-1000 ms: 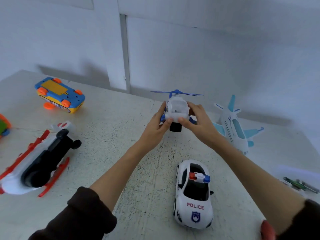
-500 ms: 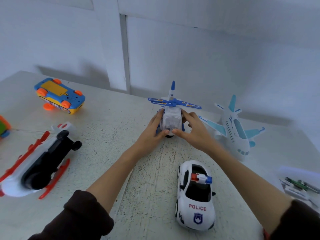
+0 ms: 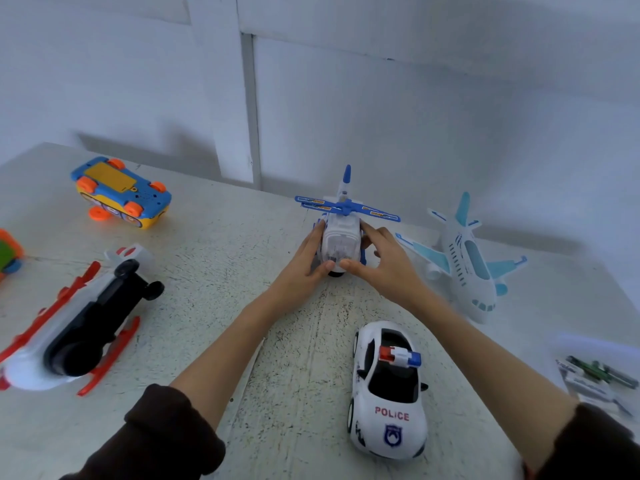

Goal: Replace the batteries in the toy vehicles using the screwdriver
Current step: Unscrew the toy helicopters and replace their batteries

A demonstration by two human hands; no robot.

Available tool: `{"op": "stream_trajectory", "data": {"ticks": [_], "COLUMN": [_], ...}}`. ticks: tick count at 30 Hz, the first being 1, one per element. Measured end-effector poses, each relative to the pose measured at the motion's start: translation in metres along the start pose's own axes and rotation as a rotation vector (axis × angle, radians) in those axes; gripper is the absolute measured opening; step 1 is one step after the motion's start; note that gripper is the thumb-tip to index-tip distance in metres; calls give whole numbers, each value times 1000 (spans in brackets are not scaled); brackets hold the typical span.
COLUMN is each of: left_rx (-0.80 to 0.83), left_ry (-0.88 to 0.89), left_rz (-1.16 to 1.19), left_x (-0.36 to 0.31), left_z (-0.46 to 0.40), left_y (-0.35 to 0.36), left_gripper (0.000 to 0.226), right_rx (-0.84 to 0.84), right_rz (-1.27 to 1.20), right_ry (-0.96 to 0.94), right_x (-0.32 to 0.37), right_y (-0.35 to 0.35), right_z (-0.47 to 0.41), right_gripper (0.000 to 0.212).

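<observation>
Item: small white plastic toy helicopter with blue rotor blades and blue tail fin [image 3: 341, 237], standing upright on its wheels on the speckled off-white table [image 3: 214, 271], towards the far middle, nose towards the person. A second ago it is held clear of the surface with its black underside wheel showing; half a second ago it is being lowered; now it rests on the table, rotor level on top. Left hand [image 3: 304, 268] cups the toy's left flank with thumb at the nose; right hand [image 3: 384, 265] cups the right flank, fingers curled over the body, thumb meeting the nose. Both hands clasp the helicopter; neither has let go. Judgement: this reads as setting the toy back down, either finished or just inspected; whether its battery cover has been opened cannot be told, since the underside is now hidden. Adjacent stock: white plastic police car with red-and-blue roof light [image 3: 388, 393], near the person, upright; white toy airliner with pale blue wings [image 3: 464, 265], just right of the right hand, upright; large white-and-black toy helicopter with red skids [image 3: 76, 327], at left, lying on its side with dark underside exposed; blue-and-yellow toy vehicle with orange wheels [image 3: 119, 192], far left, overturned with a yellow base panel uppermost. A blurred packet with dark green items [image 3: 595, 379], possibly batteries or the screwdriver, lies at the right edge; its contents are not legible. Judgement: the overturned toys at left look like candidates for further work.
</observation>
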State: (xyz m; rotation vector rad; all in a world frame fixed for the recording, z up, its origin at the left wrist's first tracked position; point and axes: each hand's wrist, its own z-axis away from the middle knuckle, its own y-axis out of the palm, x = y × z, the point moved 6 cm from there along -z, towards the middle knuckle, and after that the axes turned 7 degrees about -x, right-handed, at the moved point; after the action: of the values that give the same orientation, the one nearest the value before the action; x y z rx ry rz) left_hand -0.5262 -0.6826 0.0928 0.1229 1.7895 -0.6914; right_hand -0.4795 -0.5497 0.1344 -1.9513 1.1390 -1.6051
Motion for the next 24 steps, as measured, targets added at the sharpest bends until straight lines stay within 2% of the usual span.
{"op": "stream_trajectory", "data": {"ticks": [4,9,11,15,19,24], "left_rx": [-58,-246,-324,-452,-575,-646], "left_ry": [-3,-55,-35,27,83,76], "left_rz": [-21,-100,-129,-192,-280,-451], "left_x": [-1,-6,-12,-28,-43,-47], "left_z": [4,17,24,40,75,135], "left_y": [-2,-22,-38,-80,-133,-188], "left_gripper": [69,68,65,60,54,54], "right_rx": [19,-199,-205,42,274,524], "right_rz": [22,74,55,-20,-2,44], "right_ry": [16,-70,-128,-250,-443,-615], "right_x": [2,16,32,82,144,199], "right_y": [-2,-25,-30,-18,18,85], "right_z": [2,11,11,2,-3,2], "right_gripper": [68,37,26,14,30,53]}}
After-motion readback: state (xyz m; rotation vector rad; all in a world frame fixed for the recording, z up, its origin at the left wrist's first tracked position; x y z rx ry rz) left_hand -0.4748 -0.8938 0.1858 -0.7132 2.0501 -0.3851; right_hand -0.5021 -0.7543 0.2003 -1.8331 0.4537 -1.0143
